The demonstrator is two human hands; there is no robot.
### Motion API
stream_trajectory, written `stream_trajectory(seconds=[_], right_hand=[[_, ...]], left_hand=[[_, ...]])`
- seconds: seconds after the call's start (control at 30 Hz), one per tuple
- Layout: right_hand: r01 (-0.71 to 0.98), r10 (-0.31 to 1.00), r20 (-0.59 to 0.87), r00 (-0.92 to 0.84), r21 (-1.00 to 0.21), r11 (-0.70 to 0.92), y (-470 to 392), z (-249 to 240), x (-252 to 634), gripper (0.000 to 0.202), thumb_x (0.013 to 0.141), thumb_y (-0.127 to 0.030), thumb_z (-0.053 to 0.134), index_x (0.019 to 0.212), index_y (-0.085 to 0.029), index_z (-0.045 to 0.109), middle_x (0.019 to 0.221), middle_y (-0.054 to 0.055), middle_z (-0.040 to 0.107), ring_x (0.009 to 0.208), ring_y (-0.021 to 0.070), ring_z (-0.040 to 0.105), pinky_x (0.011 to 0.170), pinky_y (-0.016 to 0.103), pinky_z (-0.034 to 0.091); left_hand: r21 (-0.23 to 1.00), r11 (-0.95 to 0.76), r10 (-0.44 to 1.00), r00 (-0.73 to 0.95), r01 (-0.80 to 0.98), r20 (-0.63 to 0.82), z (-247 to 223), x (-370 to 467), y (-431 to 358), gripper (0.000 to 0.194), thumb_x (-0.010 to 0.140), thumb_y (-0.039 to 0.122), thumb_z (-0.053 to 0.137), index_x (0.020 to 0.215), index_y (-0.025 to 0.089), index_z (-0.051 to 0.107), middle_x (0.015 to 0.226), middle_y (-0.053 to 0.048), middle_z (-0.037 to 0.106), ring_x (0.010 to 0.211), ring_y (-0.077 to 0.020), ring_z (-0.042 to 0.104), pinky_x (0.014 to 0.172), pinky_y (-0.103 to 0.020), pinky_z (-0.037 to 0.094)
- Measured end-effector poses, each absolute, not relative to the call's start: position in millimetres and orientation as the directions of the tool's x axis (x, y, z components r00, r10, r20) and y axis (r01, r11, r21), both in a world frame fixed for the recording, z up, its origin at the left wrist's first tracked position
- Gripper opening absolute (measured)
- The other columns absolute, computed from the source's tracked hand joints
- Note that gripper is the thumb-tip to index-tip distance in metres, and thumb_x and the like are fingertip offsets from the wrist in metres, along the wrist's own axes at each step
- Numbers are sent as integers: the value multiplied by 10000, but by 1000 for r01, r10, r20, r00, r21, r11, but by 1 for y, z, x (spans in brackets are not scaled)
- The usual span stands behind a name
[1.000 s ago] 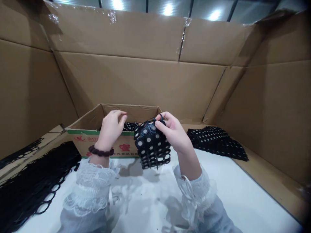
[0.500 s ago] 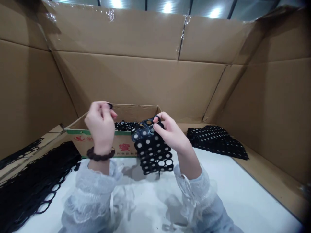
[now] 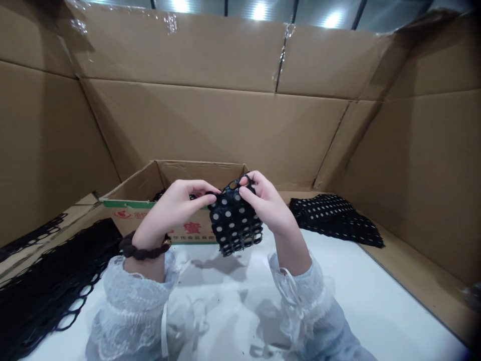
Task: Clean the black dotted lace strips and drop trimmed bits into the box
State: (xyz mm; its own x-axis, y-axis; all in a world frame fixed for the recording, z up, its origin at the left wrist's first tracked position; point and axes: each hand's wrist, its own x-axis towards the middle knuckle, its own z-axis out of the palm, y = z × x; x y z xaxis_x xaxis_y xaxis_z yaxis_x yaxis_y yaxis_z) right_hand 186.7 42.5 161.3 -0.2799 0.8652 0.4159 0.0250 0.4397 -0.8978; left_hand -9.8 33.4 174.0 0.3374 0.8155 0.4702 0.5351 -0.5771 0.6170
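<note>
A small black sheet with rows of pale round dots and some open rings (image 3: 235, 220) hangs between my hands above the white table. My right hand (image 3: 265, 200) pinches its upper right edge between thumb and fingers. At the sheet's upper left corner, my left hand (image 3: 186, 203) closes thumb and forefinger on the edge. Behind my left hand stands an open cardboard box (image 3: 139, 218) with a green stripe and red print. Dark pieces inside it are partly hidden by that hand.
Stacked black ring-edged sheets (image 3: 56, 281) lie at the left, beside another black strip (image 3: 33, 235). Dotted black sheets (image 3: 334, 218) lie at the right. Tall cardboard walls (image 3: 210, 125) enclose the white tabletop (image 3: 338, 281) at the back and both sides.
My left hand, raised over the box with a small dark bit at its fingertips, has come down right to the sheet's edge. The sheet's lower end has risen slightly.
</note>
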Motion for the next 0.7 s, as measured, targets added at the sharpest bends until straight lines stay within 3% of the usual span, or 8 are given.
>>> stream_trajectory(seconds=[0.1, 0.2, 0.37, 0.43, 0.53, 0.6, 0.7], right_hand=[[69, 850, 432, -302, -879, 471, 40, 162, 185, 93, 809, -230, 478, 830, -212, 389, 661, -42, 394, 557, 83, 375, 524, 231, 287], [105, 841, 451, -298, -860, 499, 39, 162, 182, 69, 817, -205, 459, 828, -204, 391, 675, -39, 381, 568, 81, 354, 543, 236, 287], [136, 857, 465, -223, -855, 500, 41, 163, 186, 74, 805, -202, 473, 813, -201, 399, 662, -41, 367, 554, 81, 327, 539, 238, 281], [101, 865, 465, -189, -867, 488, 41, 163, 190, 87, 804, -224, 482, 822, -206, 398, 644, -43, 378, 546, 83, 340, 529, 237, 280], [33, 882, 438, -174, -893, 450, 42, 163, 193, 129, 804, -281, 494, 848, -222, 389, 615, -48, 388, 523, 88, 361, 504, 233, 279], [-3, 893, 407, -191, -910, 414, 43, 161, 191, 162, 798, -319, 508, 857, -231, 385, 599, -52, 382, 503, 89, 365, 485, 229, 281], [-30, 898, 410, -162, -911, 411, 44, 159, 186, 186, 785, -341, 529, 848, -235, 390, 603, -51, 382, 506, 92, 382, 485, 228, 305]], left_hand=[[760, -511, 856, 154, 403, 494, 172, -12, 37, 233, 761, 367, 586, 888, 195, 679, 848, -43, 702, 766, -172, 640, 699, -277, 509], [779, -525, 815, -63, 343, 577, 167, -10, 42, 252, 756, 377, 591, 902, 185, 663, 810, -36, 689, 721, -149, 630, 669, -266, 513], [688, -491, 514, -460, 534, 724, 153, -26, 66, 322, 868, 355, 386, 1024, 130, 556, 765, -4, 613, 627, -95, 574, 594, -240, 458], [637, -353, 516, -425, 685, 744, 145, -36, 80, 298, 856, 302, 394, 1026, 126, 564, 800, -22, 606, 699, -127, 580, 647, -268, 453], [472, -263, 687, -180, 842, 704, 140, -37, 89, 300, 791, 273, 490, 1037, 138, 598, 909, -84, 629, 929, -224, 567, 822, -348, 439], [429, -364, 689, -71, 827, 721, 144, -28, 81, 332, 818, 301, 465, 1091, 150, 578, 1010, -96, 625, 1010, -222, 544, 885, -348, 418], [422, -574, 617, 32, 702, 786, 158, -9, 53, 309, 865, 336, 408, 1081, 190, 576, 1058, -51, 625, 939, -162, 579, 850, -282, 444]])
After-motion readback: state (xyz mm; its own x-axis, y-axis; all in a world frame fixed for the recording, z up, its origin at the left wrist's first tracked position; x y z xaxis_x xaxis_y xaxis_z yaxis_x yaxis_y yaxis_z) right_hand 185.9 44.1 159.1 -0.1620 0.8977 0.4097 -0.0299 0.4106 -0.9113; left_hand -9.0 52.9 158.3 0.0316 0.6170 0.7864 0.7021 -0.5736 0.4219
